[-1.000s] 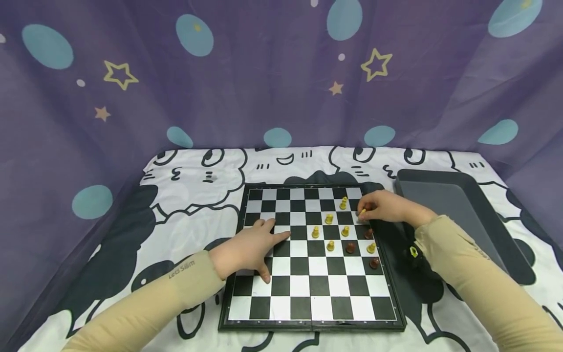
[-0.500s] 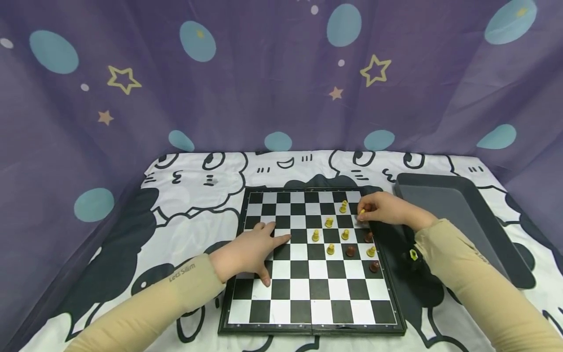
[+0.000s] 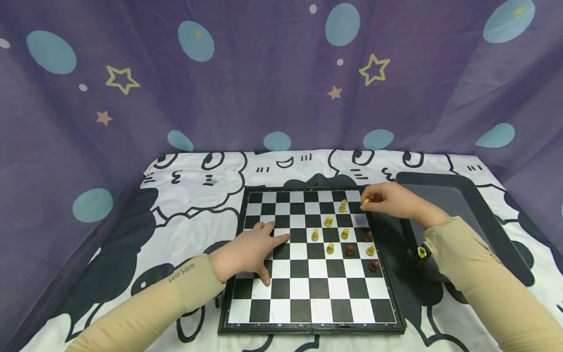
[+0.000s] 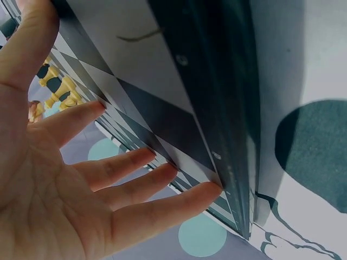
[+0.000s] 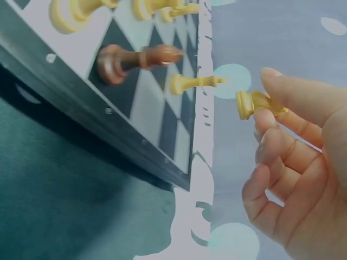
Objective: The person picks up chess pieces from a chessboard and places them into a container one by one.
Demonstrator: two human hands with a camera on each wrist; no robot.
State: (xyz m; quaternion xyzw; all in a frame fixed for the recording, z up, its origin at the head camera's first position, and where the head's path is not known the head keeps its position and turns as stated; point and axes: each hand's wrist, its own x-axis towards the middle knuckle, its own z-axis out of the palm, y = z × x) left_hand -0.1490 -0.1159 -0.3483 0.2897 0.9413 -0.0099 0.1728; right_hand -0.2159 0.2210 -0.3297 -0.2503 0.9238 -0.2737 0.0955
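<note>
A black-and-white chessboard (image 3: 300, 288) lies flat on the patterned cloth. Spread fingers of my left hand (image 3: 250, 248) rest on its left side, the palm showing in the left wrist view. At the board's far right corner, my right hand (image 3: 391, 199) pinches a yellow chess piece (image 5: 245, 105) between thumb and fingers, raised off the squares. Its upper part is partly hidden by the fingers. Several yellow pieces stand on the right half, among them a slim yellow piece (image 5: 190, 82) near the held one. A brown chess piece (image 5: 122, 61) stands by the right edge.
A dark grey tray (image 3: 472, 188) lies to the right of the board, partly behind my right forearm. More brown pieces, such as one brown piece (image 3: 350, 251), stand among the yellow ones. A purple curtain (image 3: 246, 88) hangs behind the cloth.
My right hand has lifted the yellow chess piece from a square near the right edge and shifted slightly up and to the right. The left hand stays put.
</note>
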